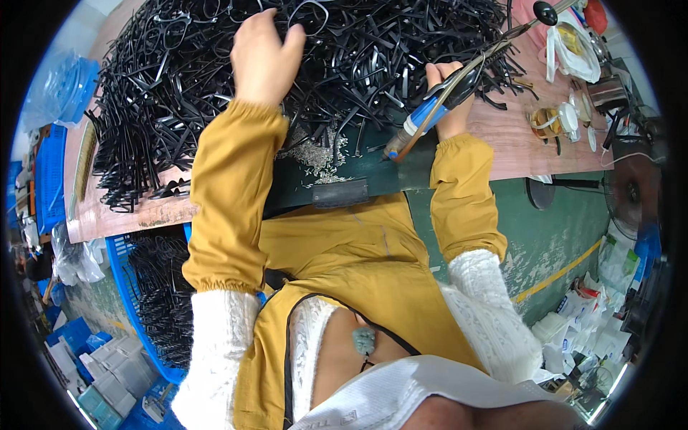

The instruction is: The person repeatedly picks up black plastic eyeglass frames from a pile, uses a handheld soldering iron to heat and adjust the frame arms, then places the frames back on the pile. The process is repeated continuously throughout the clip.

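My left hand (266, 61) is over the far part of a large heap of black eyeglass temples (358, 79). Its thumb stands apart from the fingers, and nothing shows gripped in it. Just right of the thumb is a dark eyeglass frame (309, 16); another eyeglass frame (172, 32) lies in the heap to the left. My right hand (455, 118) is at the heap's right edge, behind a hanging blue and black power screwdriver (428, 115). Some fingertips show past the tool; the rest is hidden, so what they hold cannot be made out.
Small silvery screws (322, 159) are spread on a dark green mat (373, 154) at the near edge. A glass jar (548, 122) and plastic bag (573, 54) sit on the right tabletop. A blue basket (118, 254) of black parts stands below left; a fan (631, 190) is at right.
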### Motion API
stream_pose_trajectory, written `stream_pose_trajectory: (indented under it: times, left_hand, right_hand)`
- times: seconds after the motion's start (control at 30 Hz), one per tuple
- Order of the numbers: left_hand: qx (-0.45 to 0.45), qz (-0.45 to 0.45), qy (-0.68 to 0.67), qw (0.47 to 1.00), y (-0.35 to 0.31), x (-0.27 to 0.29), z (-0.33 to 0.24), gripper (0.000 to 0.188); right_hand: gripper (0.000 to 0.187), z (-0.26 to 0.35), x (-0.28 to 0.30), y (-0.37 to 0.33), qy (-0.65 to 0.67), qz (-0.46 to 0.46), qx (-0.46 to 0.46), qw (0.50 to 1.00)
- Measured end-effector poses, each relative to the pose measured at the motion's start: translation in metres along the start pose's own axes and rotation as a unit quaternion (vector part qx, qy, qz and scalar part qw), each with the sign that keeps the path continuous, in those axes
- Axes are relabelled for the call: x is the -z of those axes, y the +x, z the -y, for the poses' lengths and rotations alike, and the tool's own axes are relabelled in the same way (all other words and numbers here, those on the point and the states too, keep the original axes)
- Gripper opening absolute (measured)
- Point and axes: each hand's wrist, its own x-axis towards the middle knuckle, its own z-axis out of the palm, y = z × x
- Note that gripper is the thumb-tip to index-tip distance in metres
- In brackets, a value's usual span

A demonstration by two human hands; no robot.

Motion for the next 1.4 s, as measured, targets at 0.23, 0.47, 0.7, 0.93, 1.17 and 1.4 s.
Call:
stream_pose_trajectory:
  times: [0.23, 0.47, 0.7, 0.93, 1.17, 1.4]
  left_hand:
    - [-0.019, 0.121, 0.127, 0.984, 0.046, -0.04, 0.019, 0.021]
    - [0.14, -0.029, -0.298, 0.944, -0.008, 0.031, -0.014, 0.026]
    - [0.377, 0.112, -0.533, 0.749, -0.141, 0.087, -0.007, 0.048]
    - [0.357, -0.042, -0.691, 0.627, -0.199, 0.074, -0.053, 0.015]
    - [0.205, 0.003, -0.579, 0.789, -0.265, 0.056, -0.045, 0.026]
    - [0.174, 0.064, -0.569, 0.801, -0.295, 0.071, -0.029, 0.055]
  right_hand:
    - [0.02, 0.016, 0.023, 0.022, 0.101, -0.091, -0.042, 0.99]
    - [0.014, -0.017, 0.015, 0.005, 0.39, -0.113, -0.172, 0.898]
    - [0.009, 0.002, 0.112, 0.03, 0.359, -0.339, -0.245, 0.834]
    - [0.013, 0.152, 0.102, -0.083, 0.467, -0.013, -0.075, 0.881]
    - [0.011, 0.182, 0.062, -0.097, 0.36, 0.243, -0.091, 0.896]
    - [0.009, 0.194, 0.041, -0.116, 0.468, 0.23, -0.308, 0.796]
